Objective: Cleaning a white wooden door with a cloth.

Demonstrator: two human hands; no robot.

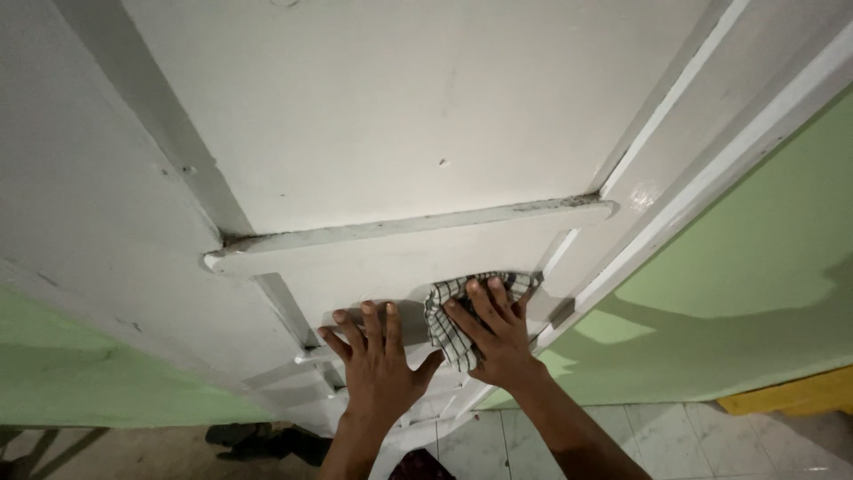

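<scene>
white door (373, 116); white cloth (458, 311) with dark check pattern; pale green wall (755, 267); whitish floor tiles (675, 440).

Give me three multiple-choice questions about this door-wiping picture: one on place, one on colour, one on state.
1. Where does the checked white-and-dark cloth lie?
A. on the tiled floor
B. under the right hand, against the white panelled door
C. over the left hand

2. What colour is the wall beside the door?
A. blue
B. red
C. light green

3. How is the left hand?
A. flat, fingers spread on the door
B. clenched
C. holding a brush

Answers: B, the right palm presses the cloth on the door; C, green paint flanks the frame; A, open palm rests flat.
</scene>
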